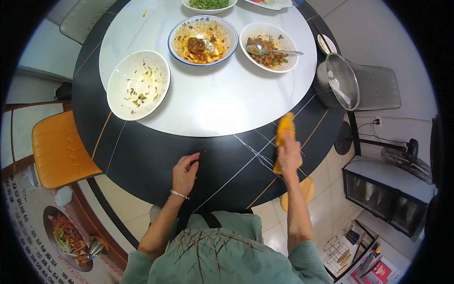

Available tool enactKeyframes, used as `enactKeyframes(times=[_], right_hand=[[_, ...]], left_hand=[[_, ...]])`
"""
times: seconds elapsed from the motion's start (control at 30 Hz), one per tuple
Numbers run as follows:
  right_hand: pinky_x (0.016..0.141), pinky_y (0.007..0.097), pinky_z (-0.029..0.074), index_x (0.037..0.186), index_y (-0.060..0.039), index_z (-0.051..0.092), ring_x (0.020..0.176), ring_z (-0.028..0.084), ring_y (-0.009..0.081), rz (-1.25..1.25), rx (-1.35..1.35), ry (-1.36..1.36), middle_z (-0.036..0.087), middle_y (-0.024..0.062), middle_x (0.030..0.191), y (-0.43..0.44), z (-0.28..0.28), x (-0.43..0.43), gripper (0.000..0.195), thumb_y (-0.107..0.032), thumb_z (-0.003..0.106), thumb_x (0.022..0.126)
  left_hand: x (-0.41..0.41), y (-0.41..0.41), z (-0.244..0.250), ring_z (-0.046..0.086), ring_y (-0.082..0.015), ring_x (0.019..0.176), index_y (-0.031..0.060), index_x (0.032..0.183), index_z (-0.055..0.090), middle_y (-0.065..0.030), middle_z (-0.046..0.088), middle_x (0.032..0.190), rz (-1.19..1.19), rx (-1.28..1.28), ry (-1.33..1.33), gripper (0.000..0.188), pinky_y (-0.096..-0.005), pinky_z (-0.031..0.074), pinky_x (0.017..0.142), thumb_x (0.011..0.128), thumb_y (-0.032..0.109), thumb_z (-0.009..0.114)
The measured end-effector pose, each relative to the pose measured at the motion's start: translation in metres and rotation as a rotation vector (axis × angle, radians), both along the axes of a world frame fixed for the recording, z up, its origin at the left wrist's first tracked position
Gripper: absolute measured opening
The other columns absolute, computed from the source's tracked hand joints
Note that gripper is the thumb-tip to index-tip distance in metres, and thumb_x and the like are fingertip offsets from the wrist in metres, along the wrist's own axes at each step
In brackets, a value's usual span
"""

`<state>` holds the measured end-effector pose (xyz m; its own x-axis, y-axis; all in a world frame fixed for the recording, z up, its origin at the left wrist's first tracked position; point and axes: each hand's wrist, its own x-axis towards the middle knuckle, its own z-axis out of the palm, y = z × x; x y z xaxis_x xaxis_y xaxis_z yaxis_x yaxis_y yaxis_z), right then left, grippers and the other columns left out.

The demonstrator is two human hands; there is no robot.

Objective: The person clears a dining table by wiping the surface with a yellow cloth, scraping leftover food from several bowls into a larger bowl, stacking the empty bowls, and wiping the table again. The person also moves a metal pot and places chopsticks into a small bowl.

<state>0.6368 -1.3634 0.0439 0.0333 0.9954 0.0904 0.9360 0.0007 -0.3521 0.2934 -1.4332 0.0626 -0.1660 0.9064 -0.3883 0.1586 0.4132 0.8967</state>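
My right hand (289, 152) presses a yellow cloth (286, 124) onto the black tabletop (227, 159), near its right front edge. Above the same tabletop, toward the middle, is my left hand (186, 169) with its fingers bent, thumb and forefinger apart, and nothing in it. Whether that hand touches the surface is hard to tell. A small crumb (205, 152) lies just beyond its fingertips. Farther in, a round white turntable (209, 103) carries a white bowl with food scraps (140, 80), a blue-rimmed bowl (203, 60) with sauce remains, and a white bowl (271, 67) holding chopped food and a metal spoon (283, 52).
A metal pot (324, 85) with a white spoon (339, 90) stands at the table's right edge, beside a small dish with chopsticks (327, 44). Farther back is a dish of chopped greens (209, 4). An orange chair (64, 149) and a wooden stool (306, 190) adjoin the table.
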Motion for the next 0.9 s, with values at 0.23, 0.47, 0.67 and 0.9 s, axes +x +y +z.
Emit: enactKeyframes(times=[0.23, 0.47, 0.67, 0.9], right_hand=[[0.074, 0.0404, 0.051, 0.117, -0.0123, 0.062, 0.094, 0.055, 0.0289, 0.319, -0.043, 0.128, 0.061, 0.0048, 0.119, -0.019, 0.017, -0.15, 0.043, -0.004, 0.063, 0.074], [0.077, 0.0373, 0.052, 0.107, -0.0092, 0.067, 0.094, 0.06, 0.0287, 0.629, -0.299, 0.46, 0.065, 0.0047, 0.114, -0.047, 0.027, -0.189, 0.035, 0.001, 0.06, 0.074], [0.095, 0.0327, 0.047, 0.11, 0.0013, 0.065, 0.11, 0.062, 0.026, 0.431, -0.273, 0.997, 0.065, 0.0172, 0.116, -0.045, 0.08, -0.142, 0.039, 0.006, 0.048, 0.076], [0.088, 0.0261, 0.048, 0.119, 0.0031, 0.061, 0.101, 0.06, 0.0138, 0.034, -0.494, 1.161, 0.065, 0.0087, 0.113, -0.057, 0.078, -0.135, 0.031, -0.001, 0.055, 0.089]], left_hand=[[-0.018, -0.029, -0.012, 0.05, -0.0061, 0.061, 0.0029, 0.113, 0.066, -0.0037, 0.061, 0.093, 0.165, -0.062, 0.007, 0.027, -0.0207, 0.045, 0.051, 0.089, -0.002, 0.056], [-0.034, -0.043, -0.003, 0.055, -0.0071, 0.063, 0.0049, 0.115, 0.067, -0.0043, 0.061, 0.091, 0.154, -0.062, 0.11, 0.026, -0.0214, 0.046, 0.051, 0.091, 0.001, 0.057], [-0.04, -0.06, 0.016, 0.053, -0.0074, 0.061, 0.0049, 0.114, 0.067, -0.0058, 0.062, 0.091, 0.15, -0.052, 0.167, 0.027, -0.0216, 0.044, 0.052, 0.089, 0.001, 0.06], [-0.021, -0.046, 0.034, 0.053, -0.0095, 0.06, 0.0023, 0.111, 0.067, -0.007, 0.062, 0.079, 0.013, 0.145, 0.312, 0.028, -0.0223, 0.043, 0.055, 0.084, -0.004, 0.062]])
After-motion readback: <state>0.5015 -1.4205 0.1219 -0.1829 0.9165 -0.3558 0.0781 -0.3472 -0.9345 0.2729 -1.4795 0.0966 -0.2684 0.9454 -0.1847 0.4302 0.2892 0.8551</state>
